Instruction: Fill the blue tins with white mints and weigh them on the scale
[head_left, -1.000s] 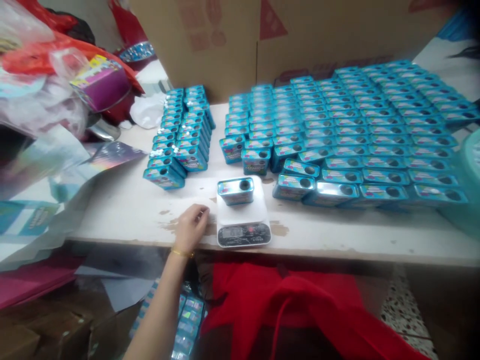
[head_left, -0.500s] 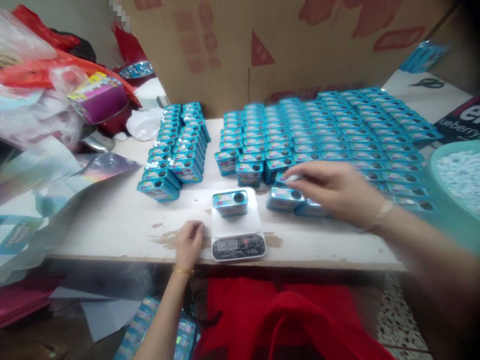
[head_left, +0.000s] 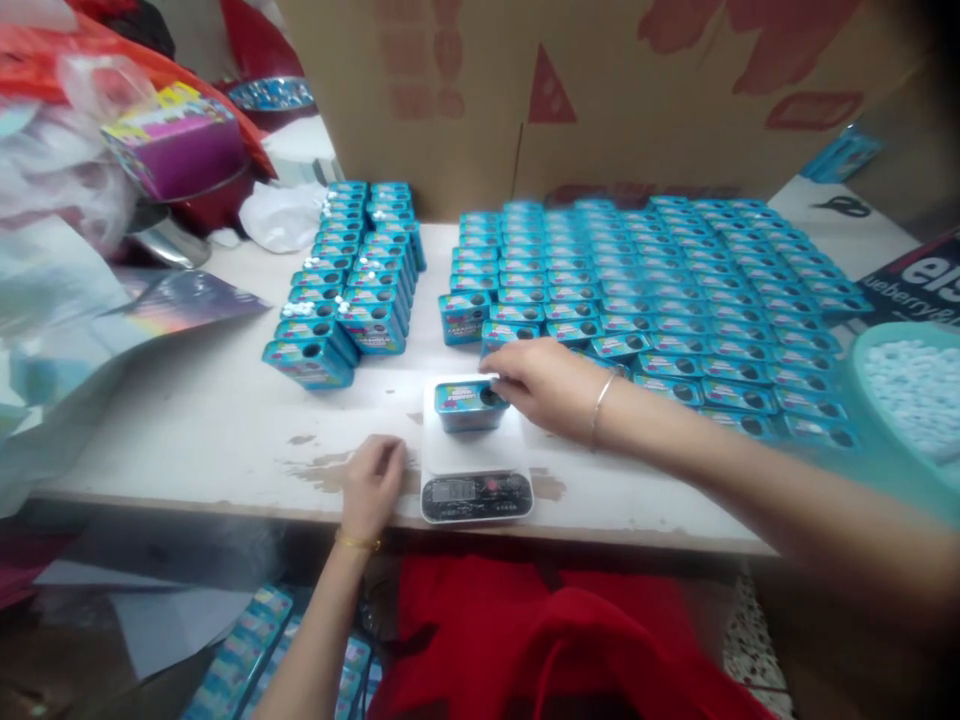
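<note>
A blue candy tin [head_left: 469,402] with a round dark hole in its top rests on the white digital scale [head_left: 480,455]. My right hand [head_left: 536,385] reaches over from the right, its thumb and fingers pinched together at the tin's hole end. Whatever is between those fingertips is hidden. Left of the scale, my left hand [head_left: 373,485] lies on the table in a loose curl, with nothing seen in it. The scale's display [head_left: 454,491] is too blurred to read.
Rows of blue tins [head_left: 660,300] fill the right of the table. More tins [head_left: 375,325] stand at left, some with white candies on top. A turquoise basin [head_left: 862,385] of white candies sits at far right. A large cardboard box [head_left: 480,110] stands behind.
My right hand has moved left from above the right-hand tins to the tin on the scale. A small white candy showed between its fingertips before. My left hand has hardly moved.
</note>
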